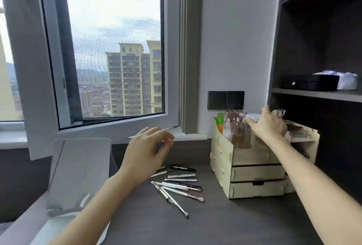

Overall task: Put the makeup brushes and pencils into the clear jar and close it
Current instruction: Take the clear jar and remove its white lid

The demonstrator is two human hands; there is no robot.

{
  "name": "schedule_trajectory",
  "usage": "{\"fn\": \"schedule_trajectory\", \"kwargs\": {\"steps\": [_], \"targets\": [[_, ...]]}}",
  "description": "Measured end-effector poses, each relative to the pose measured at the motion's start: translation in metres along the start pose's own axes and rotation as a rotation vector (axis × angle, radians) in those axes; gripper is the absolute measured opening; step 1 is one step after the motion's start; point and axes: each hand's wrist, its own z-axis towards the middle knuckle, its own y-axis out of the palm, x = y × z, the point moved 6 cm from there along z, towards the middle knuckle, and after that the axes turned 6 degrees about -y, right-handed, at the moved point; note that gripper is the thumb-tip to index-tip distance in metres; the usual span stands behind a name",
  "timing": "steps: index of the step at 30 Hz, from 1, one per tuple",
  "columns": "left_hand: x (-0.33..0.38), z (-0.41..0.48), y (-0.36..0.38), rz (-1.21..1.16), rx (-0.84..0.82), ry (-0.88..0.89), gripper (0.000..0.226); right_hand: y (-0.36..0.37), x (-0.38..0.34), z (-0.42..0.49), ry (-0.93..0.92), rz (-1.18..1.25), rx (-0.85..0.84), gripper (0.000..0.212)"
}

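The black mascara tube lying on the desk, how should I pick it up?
Pinch the black mascara tube across its middle, coming straight down from above. It lies flat on the dark desk, at the far edge of the pile, with nothing resting on it.

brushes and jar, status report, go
Left hand open, hovering over brushes loose on desk. Right hand reaching into organizer top; grip unclear. Jar not identifiable.

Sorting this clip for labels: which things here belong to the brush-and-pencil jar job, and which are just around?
Job: makeup brushes and pencils scattered on the desk; left hand above them; right hand reaching into the organizer. No clear jar identifiable.

Around: wooden drawer organizer, bottles in it, wall sockets, shelf, window.
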Motion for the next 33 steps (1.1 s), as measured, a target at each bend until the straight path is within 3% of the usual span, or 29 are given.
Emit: {"fn": "schedule_trajectory", "kwargs": {"steps": [5,8,12,15,18,21,24,26,29,33], "targets": [[-0.033,0.008,0.027,0.006,-0.001,-0.051,0.02,0.04,0.009,0.03,0.044,-0.072,-0.059,0.081],[-0.048,0.008,0.04,-0.014,-0.008,-0.082,0.02,0.046,0.01,0.034,0.049,-0.085,0.006,0.071],[-0.058,0.006,0.051,-0.041,-0.029,-0.112,0.02,0.013,-0.002,0.027,0.028,-0.02,0.249,0.059],[-0.059,0.006,0.053,-0.053,-0.019,-0.153,0.016,-0.029,-0.032,0.007,-0.123,0.034,0.495,0.055],[-0.055,0.004,0.052,-0.041,-0.005,-0.172,0.025,-0.059,-0.071,-0.037,-0.319,0.176,0.572,0.056],[-0.043,-0.008,0.052,-0.022,-0.032,-0.181,0.059,-0.055,-0.103,-0.089,-0.405,0.576,0.373,0.055],[-0.026,-0.029,0.053,0.068,-0.044,-0.135,0.089,-0.012,-0.126,-0.138,-0.202,1.085,-0.139,0.055],[-0.024,-0.048,0.05,0.182,-0.014,-0.101,0.086,0.02,-0.136,-0.169,-0.045,1.252,-0.488,0.048],[-0.037,-0.081,0.043,0.172,-0.115,-0.098,0.074,0.036,-0.135,-0.197,-0.222,1.054,-0.711,0.022],[-0.056,-0.123,0.041,-0.118,-0.482,-0.288,0.071,0.04,-0.131,-0.228,-0.541,0.787,-0.806,0.032]]}}
